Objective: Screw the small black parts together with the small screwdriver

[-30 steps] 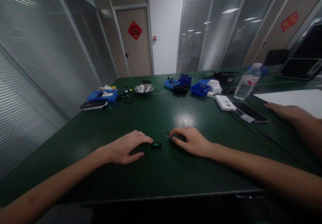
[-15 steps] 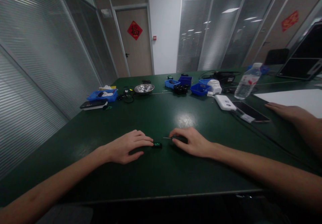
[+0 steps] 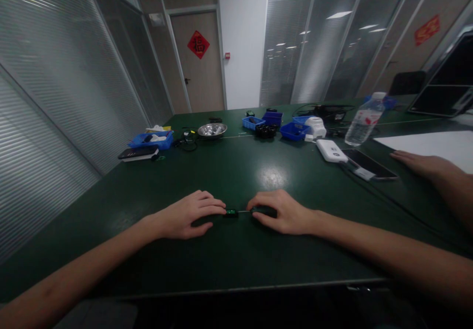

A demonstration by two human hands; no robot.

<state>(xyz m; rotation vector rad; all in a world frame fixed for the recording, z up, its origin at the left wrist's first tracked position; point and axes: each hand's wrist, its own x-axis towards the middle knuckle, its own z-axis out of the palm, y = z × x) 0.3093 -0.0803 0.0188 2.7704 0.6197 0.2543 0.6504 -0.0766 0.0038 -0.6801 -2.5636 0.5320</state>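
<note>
A small black piece with a green circuit board (image 3: 231, 213) lies on the dark green table (image 3: 236, 255). My left hand (image 3: 188, 214) rests palm down to its left, fingers stretched out and thumb apart. The fingertips touch or nearly touch the piece's left end. From the other side, my right hand (image 3: 283, 212) closes around the dark handle of a screwdriver (image 3: 268, 211). Its thin metal shaft lies almost level, with the tip at the right end of the piece. Whether the tip sits in a screw is too small to tell.
Another person's hand (image 3: 424, 164) rests at the right by a white sheet (image 3: 439, 144). Near it are a phone (image 3: 369, 164), a white power bank (image 3: 330, 150) with a cable, and a water bottle (image 3: 365, 119). Farther back stand blue trays (image 3: 294, 131) and a metal bowl (image 3: 212, 131).
My right hand has shifted slightly toward me with the screwdriver, bringing its tip in line with the piece's right end. My left hand and the piece have hardly moved.
</note>
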